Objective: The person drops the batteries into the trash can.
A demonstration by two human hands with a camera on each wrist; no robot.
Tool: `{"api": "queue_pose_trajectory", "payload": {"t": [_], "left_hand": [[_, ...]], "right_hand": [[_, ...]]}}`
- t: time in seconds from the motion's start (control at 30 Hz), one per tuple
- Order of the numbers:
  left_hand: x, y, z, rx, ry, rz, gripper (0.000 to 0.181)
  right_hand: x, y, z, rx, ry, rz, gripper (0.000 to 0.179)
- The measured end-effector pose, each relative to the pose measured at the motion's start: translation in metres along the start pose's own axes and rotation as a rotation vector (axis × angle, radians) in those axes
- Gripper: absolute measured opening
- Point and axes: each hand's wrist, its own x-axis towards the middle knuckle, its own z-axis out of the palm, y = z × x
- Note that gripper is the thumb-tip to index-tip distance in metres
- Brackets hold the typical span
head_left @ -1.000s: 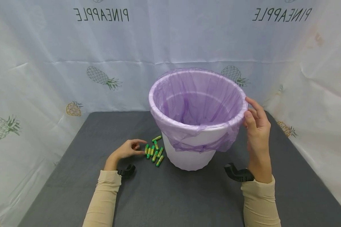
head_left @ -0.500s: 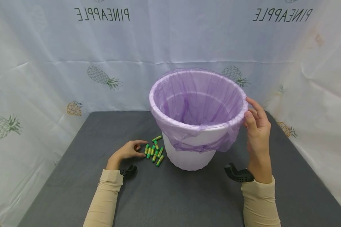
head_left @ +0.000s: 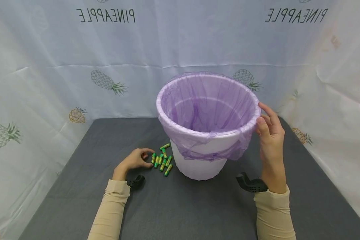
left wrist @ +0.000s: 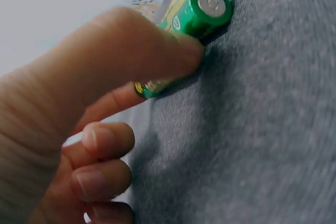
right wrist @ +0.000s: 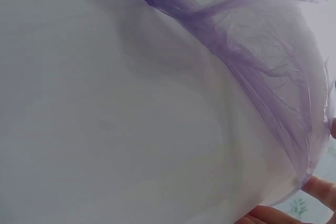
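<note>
Several small green-and-yellow batteries (head_left: pixel 163 165) lie in a loose cluster on the dark tabletop, left of the trash can. My left hand (head_left: pixel 135 158) has its thumb and index finger at opposite ends of the leftmost battery (head_left: pixel 153 158), pinching it lengthwise. In the left wrist view the thumb covers much of that battery; the other fingers are curled and touch no battery. A white trash can (head_left: pixel 198 166) stands upright, lined with a purple plastic bag (head_left: pixel 214 155) folded over its rim. My right hand (head_left: pixel 271 133) holds the can's right rim through the bag, some fingers partly hidden.
The dark table (head_left: pixel 195 213) ends at a white curtain (head_left: pixel 144 43) printed with pineapples, behind and at both sides. A black wrist mount (head_left: pixel 252 183) sticks out from the right wrist, another black mount (head_left: pixel 135 181) from the left.
My left hand has shifted slightly right, and its thumb and index finger have settled around the ends of the leftmost battery. The right hand and trash can stay in place.
</note>
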Motion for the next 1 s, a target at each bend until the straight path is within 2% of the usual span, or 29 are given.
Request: {"api": "queue_pose_trajectory", "payload": {"t": [0.37, 0.6, 1.0], "left_hand": [[-0.002, -0.001, -0.004, -0.069, 0.01, 0.005, 0.049], [-0.004, 0.001, -0.008, -0.107, 0.045, 0.044, 0.048], [-0.01, 0.025, -0.024, -0.118, 0.162, 0.103, 0.05]], "right_hand": [[0.0, 0.0, 0.0, 0.006, 0.0, 0.003, 0.035], [0.001, 0.0, 0.001, 0.003, -0.006, -0.004, 0.036], [0.001, -0.001, -0.001, 0.005, -0.006, 0.007, 0.035]]}}
